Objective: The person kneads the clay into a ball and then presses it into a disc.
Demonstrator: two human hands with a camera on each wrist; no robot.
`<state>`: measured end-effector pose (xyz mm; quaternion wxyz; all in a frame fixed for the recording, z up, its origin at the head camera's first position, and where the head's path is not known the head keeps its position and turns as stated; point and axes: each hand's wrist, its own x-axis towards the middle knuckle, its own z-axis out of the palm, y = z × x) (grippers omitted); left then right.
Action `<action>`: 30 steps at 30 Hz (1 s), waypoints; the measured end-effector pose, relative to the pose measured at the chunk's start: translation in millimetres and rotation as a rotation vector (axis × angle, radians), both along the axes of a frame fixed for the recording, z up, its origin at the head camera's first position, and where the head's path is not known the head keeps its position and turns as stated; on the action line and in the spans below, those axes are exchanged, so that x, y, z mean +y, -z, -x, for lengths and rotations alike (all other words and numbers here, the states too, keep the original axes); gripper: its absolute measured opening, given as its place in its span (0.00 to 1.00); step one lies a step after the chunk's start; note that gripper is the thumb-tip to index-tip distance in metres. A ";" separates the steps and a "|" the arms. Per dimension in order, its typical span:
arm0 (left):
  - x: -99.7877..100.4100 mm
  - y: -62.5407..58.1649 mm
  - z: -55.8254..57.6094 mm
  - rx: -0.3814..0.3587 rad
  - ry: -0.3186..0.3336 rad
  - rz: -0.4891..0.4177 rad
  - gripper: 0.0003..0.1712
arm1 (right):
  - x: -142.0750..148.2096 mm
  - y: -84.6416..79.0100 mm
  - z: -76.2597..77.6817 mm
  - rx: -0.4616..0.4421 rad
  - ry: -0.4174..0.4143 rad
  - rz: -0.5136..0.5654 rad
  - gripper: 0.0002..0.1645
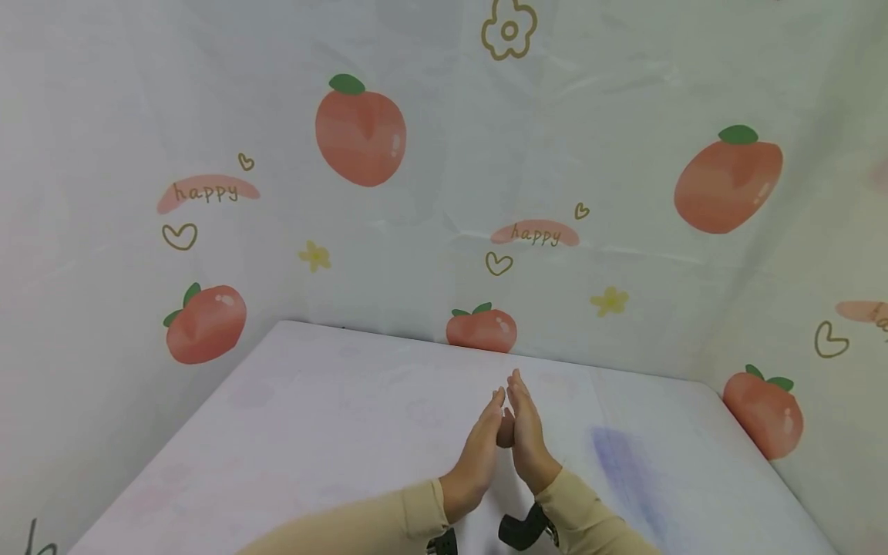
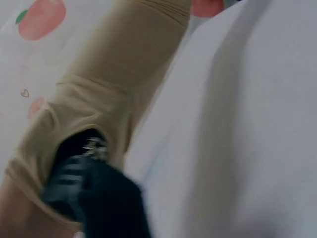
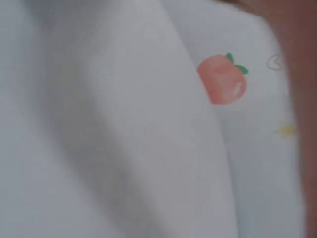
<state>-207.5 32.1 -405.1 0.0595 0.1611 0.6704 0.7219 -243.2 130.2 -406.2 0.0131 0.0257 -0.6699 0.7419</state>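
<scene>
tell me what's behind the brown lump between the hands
Behind the brown lump, the white table shows, with the printed wall cloth farther back. The left hand and right hand cover the lump's sides; the table directly behind it is hidden.

I am observing a screened-off table space; whether it is belonging to a home or a studio, I cannot tell. A pale, creased cloth [image 1: 430,131] is hanging behind the table [image 1: 312,432] and continuing along both sides, forming makeshift walls. It is bearing printed red fruit [image 1: 361,142], yellow flowers [image 1: 315,256], outlined hearts [image 1: 499,264] and the word "happy" [image 1: 536,233]. The whitish table is showing a blue-purple streak [image 1: 624,470]. Dark gear [image 1: 520,532] is sitting at the sleeve cuffs [image 1: 425,510], suggesting a recording set-up.
</scene>
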 end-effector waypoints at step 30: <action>-6.5 26.4 23.6 -0.056 -0.104 0.064 0.33 | -11.5 -18.2 -30.6 0.042 -0.125 0.002 0.35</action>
